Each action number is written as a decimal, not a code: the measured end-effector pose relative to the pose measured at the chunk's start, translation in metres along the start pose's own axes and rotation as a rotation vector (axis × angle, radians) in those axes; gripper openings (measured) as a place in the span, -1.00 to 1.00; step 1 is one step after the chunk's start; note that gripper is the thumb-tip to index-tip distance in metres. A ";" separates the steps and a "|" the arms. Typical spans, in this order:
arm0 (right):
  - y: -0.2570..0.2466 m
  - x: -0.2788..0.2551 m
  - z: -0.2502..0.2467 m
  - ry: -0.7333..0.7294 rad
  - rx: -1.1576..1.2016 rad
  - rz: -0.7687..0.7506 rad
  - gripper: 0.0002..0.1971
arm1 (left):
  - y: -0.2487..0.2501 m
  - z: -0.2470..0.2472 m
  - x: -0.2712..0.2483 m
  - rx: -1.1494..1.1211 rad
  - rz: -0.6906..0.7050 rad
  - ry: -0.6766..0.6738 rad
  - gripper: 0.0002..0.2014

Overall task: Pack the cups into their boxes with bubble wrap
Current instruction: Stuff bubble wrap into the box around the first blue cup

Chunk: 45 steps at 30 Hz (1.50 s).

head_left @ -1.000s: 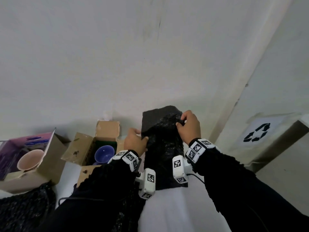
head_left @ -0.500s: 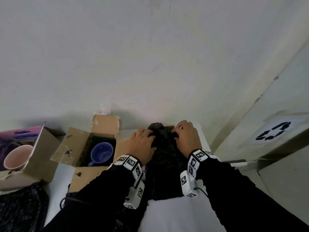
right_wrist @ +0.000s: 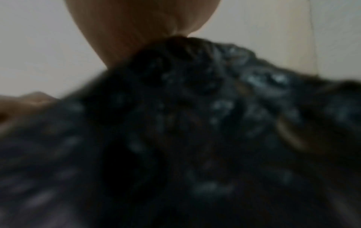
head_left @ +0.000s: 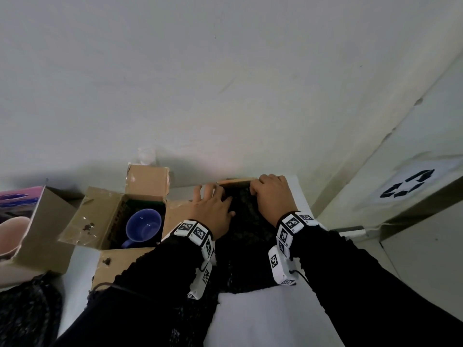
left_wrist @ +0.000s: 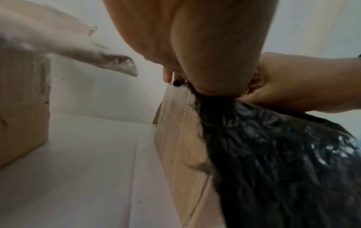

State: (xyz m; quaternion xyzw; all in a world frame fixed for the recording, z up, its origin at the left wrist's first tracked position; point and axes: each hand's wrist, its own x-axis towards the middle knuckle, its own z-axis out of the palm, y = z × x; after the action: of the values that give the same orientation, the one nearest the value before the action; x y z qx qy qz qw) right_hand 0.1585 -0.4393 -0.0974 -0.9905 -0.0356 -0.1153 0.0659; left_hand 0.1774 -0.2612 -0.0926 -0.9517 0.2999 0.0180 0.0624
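A sheet of black bubble wrap (head_left: 246, 229) hangs out of a brown cardboard box (head_left: 235, 183) at the table's far edge. What it covers inside the box is hidden. My left hand (head_left: 213, 209) lies flat on the wrap's left side, fingers spread and pressing it down. My right hand (head_left: 270, 196) curls its fingers over the wrap at the box rim. In the left wrist view my left hand (left_wrist: 195, 46) bears on the wrap (left_wrist: 273, 146) above the box wall (left_wrist: 179, 138), with the right hand (left_wrist: 302, 86) gripping beside it. The right wrist view is blurred, filled by wrap (right_wrist: 195, 123).
To the left, an open cardboard box (head_left: 75, 221) holds a blue cup (head_left: 142, 226). Further left, a pink cup (head_left: 12, 231) sits in a pink-printed box (head_left: 40, 241). More black bubble wrap (head_left: 25, 309) lies at the near left. A wall (head_left: 225, 96) stands close behind the white table (head_left: 263, 316).
Both hands have brought the raised black bubble wrap down from chest height into the box at the far edge. The left hand has gone from gripping it to pressing flat.
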 end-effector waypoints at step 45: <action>0.001 -0.070 -0.047 -0.530 0.353 0.506 -0.83 | 0.022 0.008 -0.083 -0.653 -0.385 -0.186 -0.59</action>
State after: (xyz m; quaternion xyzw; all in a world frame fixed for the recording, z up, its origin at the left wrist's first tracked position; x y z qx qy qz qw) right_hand 0.0798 -0.4504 -0.0682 -0.9369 0.1742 0.1716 0.2497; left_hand 0.0963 -0.2308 -0.0965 -0.9547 0.0872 0.1869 -0.2147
